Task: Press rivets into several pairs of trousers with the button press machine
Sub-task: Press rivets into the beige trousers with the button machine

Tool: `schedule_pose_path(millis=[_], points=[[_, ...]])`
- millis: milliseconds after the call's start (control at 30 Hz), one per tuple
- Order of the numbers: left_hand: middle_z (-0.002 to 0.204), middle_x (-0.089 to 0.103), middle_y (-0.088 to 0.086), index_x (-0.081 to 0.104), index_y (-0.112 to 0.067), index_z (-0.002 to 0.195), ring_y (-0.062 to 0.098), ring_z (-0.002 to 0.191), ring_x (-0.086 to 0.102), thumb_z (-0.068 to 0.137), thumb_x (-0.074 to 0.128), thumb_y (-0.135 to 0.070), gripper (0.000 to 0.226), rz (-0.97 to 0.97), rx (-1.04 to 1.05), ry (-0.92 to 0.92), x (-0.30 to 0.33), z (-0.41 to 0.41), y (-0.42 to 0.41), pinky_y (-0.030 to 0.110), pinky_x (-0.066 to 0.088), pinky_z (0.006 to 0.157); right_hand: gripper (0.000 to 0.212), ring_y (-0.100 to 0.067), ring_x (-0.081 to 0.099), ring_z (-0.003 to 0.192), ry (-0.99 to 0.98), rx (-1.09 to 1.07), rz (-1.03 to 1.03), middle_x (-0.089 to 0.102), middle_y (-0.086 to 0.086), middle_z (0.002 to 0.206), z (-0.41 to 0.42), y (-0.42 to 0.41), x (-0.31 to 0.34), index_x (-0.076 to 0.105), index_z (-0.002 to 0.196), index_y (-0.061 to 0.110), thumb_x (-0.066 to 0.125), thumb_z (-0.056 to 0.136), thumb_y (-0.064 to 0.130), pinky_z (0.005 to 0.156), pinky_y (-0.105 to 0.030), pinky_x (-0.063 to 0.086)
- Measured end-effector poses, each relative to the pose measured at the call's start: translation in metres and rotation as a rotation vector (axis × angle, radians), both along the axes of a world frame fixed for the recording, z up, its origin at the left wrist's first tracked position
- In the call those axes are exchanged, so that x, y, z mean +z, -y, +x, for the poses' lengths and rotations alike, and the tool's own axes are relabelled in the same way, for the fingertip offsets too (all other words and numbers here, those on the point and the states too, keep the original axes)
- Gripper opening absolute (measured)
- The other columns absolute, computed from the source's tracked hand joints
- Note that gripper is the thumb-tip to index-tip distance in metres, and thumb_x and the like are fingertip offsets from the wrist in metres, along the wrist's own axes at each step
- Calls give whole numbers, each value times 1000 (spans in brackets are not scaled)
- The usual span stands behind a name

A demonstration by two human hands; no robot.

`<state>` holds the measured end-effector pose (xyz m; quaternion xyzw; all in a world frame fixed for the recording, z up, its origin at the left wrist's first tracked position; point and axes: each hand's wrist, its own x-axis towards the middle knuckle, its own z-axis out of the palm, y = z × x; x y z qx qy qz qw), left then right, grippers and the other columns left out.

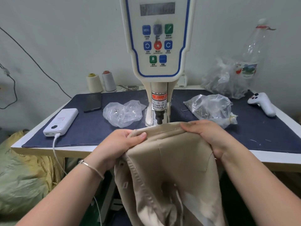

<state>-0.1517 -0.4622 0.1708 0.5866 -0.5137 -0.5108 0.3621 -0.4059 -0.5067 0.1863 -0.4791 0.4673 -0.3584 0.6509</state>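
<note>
- Pale, plain wall stands behind a white-edged table (276, 158) covered with a dark blue cloth mat (91, 128); the button press machine (157, 46) rises from the middle of it, its control panel above and its black punch (159, 117) pointing down.
- Beige trousers (169, 168) hang off the near edge of the table, their folded top edge lifted just in front of the punch.
- Left hand (120, 142) pinches that edge, thumb on top and fingers curled beneath: the grip is closed on the fabric.
- Right hand (203, 136) grips the same edge further along, fingers wrapped over the fold.
- Judged from this, the step is feeding the edge under the punch. It likely goes best with the cloth pulled flat and taut between both hands, the marked spot centred, and fingertips kept out to the sides; the warning label (158, 103) says as much.
- Trouser cloth looks soft and matt, with a ribbed seam (138, 173) and limp folds below, so it will probably sag unless supported.
- Crinkled clear plastic bags (123, 113) lie either side of the machine; the left one holds small metal pieces, perhaps rivets.
- Smooth white power bank (61, 122) with its cable, a dark phone (93, 101), two thread cones (101, 82), a white controller (262, 103) and a clear bottle (254, 51) sit around.
</note>
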Motion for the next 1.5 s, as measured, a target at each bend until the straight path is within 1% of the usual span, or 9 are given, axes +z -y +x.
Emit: schedule_pose_path(millis=[200,333,433,567,733,1033,1200,1367,1500], points=[[69,67,11,68,-15,59,20,59,59,64,88,-50,40,109,88,75,-1,8,38,28,48,61,23,-18,60,51,-141,-37,-56,63,-11,65,7,26,-10,65,77,4,66,91,23,50,-21,48],[75,58,12,64,-3,80,22,68,51,75,80,-53,53,15,127,54,-12,3,45,31,40,65,49,-14,37,48,-306,-92,-204,36,-2,54,11,40,-20,33,56,21,63,93,36,49,-23,28],[72,45,6,57,-14,80,20,67,39,86,71,-52,42,-108,133,209,-18,-4,51,32,29,64,53,-11,26,48,-518,-101,-408,26,6,52,7,46,-29,25,57,23,58,95,38,47,-25,22],[71,38,4,49,-12,74,19,66,32,90,68,-47,43,-207,148,305,-23,-11,59,31,24,62,51,-15,33,56,-747,-103,-613,32,3,55,5,55,-41,28,58,17,53,97,38,58,-34,28],[64,30,5,42,-9,65,16,59,29,88,70,-45,51,-284,151,342,-35,-6,60,30,24,56,52,-23,47,67,-918,-126,-691,43,4,59,7,55,-56,34,59,17,48,96,51,60,-36,33],[57,28,-3,36,0,61,8,53,27,89,70,-44,62,-425,167,390,-56,-3,56,24,23,50,52,-26,48,61,-854,-192,-804,45,1,55,7,44,-68,37,61,11,49,95,49,58,-38,35],[54,27,-7,36,-5,59,7,52,26,92,68,-40,58,-465,153,361,-54,-6,52,22,23,49,52,-20,40,57,-726,-202,-800,39,3,52,5,44,-68,33,58,14,55,95,42,59,-39,34],[55,26,-10,33,-17,57,7,52,25,98,61,-34,52,-483,137,313,-54,-7,51,22,22,49,52,-21,41,58,-756,-177,-806,39,2,53,5,44,-70,33,59,13,53,95,44,58,-38,33],[55,26,-10,31,-12,58,9,53,25,100,57,-36,54,-467,117,333,-57,-5,52,25,22,50,52,-18,38,56,-756,-173,-795,38,2,52,4,45,-70,31,58,15,53,95,45,57,-37,31]])
